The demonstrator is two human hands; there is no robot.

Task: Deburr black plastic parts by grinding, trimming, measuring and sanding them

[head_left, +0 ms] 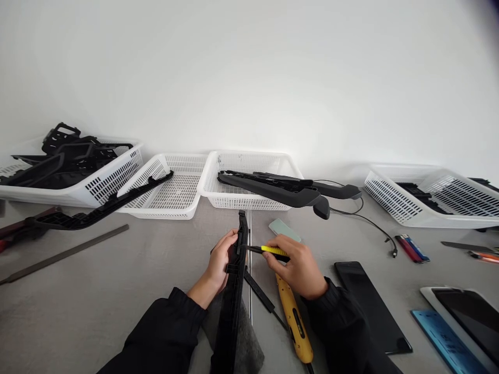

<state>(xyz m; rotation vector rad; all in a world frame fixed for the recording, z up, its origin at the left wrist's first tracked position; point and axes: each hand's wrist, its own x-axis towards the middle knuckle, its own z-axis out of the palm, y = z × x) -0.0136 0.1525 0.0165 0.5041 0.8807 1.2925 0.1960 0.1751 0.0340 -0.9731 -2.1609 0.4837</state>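
Note:
A long black plastic trim piece (pixel 231 306) stands lengthwise before me, its far end tilted away. My left hand (pixel 217 266) is closed around its upper part from the left side. In my right hand (pixel 302 266) is a yellow and black utility knife (pixel 275 251), gripped between thumb and fingers. The knife's dark tip points left and meets the trim piece's inner face, close to my left fingers; whether it presses in cannot be made out. A grey cloth (pixel 251 337) lies under the piece. Beside my right wrist rests a yellow-handled corded tool (pixel 295 319).
White baskets line the wall; the middle one (pixel 249 202) holds black trim pieces (pixel 273 190) jutting over its front. Another trim piece (pixel 97 212) leans on the left-hand basket (pixel 163 212). A flat file (pixel 70 253), a black phone (pixel 370 306) and a blue plate (pixel 452 340) lie about.

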